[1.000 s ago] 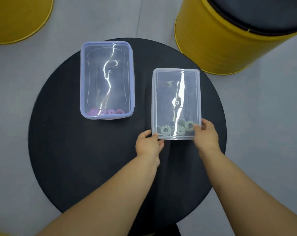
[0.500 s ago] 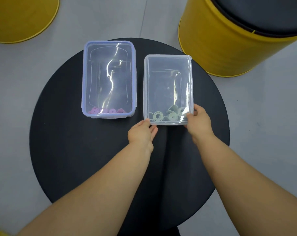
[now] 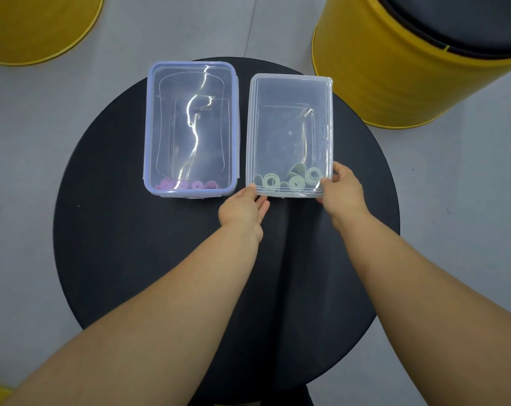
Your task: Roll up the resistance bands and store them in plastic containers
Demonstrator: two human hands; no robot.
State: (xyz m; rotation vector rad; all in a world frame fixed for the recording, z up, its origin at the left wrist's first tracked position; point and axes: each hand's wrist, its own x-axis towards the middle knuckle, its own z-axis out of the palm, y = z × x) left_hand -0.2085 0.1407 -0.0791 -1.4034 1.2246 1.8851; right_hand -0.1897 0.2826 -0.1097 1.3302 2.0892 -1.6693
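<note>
Two lidded plastic containers stand side by side on a round black table (image 3: pixel 137 247). The blue-rimmed container (image 3: pixel 148 127) on the left holds pink rolled bands (image 3: pixel 186 184) at its near end. In the clear container (image 3: pixel 290 92) on the right, green rolled bands (image 3: pixel 289 180) lie against the near wall. My left hand (image 3: pixel 242 209) touches its near left corner with fairly straight fingers. At the near right corner, my right hand (image 3: pixel 340 190) grips the container, thumb on the lid and fingers along the side.
A large yellow drum (image 3: pixel 394 68) with a black top stands on the grey floor just past the table's far right edge. Another yellow drum (image 3: pixel 34 27) sits at the far left. A narrow gap separates the two containers.
Both hands have slid the clear container away from me and to the left, so it now sits level with and close beside the blue-rimmed one.
</note>
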